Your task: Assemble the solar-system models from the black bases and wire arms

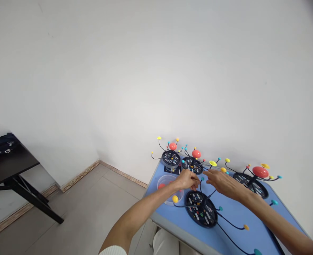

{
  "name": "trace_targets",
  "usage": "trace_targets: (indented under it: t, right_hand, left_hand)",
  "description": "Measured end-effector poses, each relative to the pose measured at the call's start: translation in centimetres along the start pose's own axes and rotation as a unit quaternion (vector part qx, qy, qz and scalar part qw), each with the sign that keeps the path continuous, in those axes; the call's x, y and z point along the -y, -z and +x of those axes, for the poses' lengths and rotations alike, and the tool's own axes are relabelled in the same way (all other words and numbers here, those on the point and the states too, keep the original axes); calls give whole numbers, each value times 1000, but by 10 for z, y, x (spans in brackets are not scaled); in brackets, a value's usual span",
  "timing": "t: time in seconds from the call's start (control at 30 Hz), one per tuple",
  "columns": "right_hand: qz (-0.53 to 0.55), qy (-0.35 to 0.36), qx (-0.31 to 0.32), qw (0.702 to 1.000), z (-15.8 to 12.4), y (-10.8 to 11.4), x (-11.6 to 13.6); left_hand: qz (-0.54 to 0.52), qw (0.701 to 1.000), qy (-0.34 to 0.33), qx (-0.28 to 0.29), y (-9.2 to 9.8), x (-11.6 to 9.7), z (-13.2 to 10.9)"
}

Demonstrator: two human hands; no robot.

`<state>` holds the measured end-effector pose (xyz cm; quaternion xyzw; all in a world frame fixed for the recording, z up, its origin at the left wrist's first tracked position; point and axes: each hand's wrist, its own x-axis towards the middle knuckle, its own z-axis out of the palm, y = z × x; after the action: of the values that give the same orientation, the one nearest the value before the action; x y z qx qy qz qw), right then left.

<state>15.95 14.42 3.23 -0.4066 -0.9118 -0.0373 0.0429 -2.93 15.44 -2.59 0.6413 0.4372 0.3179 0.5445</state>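
Head view, folks: the left hand (187, 180) and right hand (222, 184) are hovering just apart over a black disc model (201, 209), a clear bowl (169, 188) is sitting beside the left hand, and I can't tell whether either hand is gripping!

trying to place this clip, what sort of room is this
Probably a plain workroom: a blue-topped table holds several black disc models with wire arms, a dark side table stands nearby, and the walls are bare white.

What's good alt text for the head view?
Left hand and right hand reach over a black disc model with wire arms tipped in coloured balls, on a blue table. A clear plastic bowl holding red pieces sits beside the left hand, and three more such models stand further along the table.
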Motion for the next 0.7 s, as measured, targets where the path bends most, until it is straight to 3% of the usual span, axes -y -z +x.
trace_targets:
  t: [0.2,0.37,0.43,0.5,0.6,0.7]
  right_hand:
    - [10,-32,-29,999,-32,17,-9]
    - [61,-51,-94,992,-76,29,3]
    - [108,-69,-100,987,-96,31,17]
    - [158,-83,-97,979,-113,28,36]
    - [210,-67,-100,970,-130,12,70]
    - [239,-55,-106,964,-138,-15,98]
  left_hand:
    - [5,997,-36,-63,27,-24,-26]
    - [45,972,-103,-207,41,-44,-108]
    - [124,922,-188,-315,30,-39,-147]
    - [178,890,-239,-344,8,-25,-178]
    - [268,873,-291,-286,-34,6,-197]
    - [413,830,-287,-241,-69,36,-188]
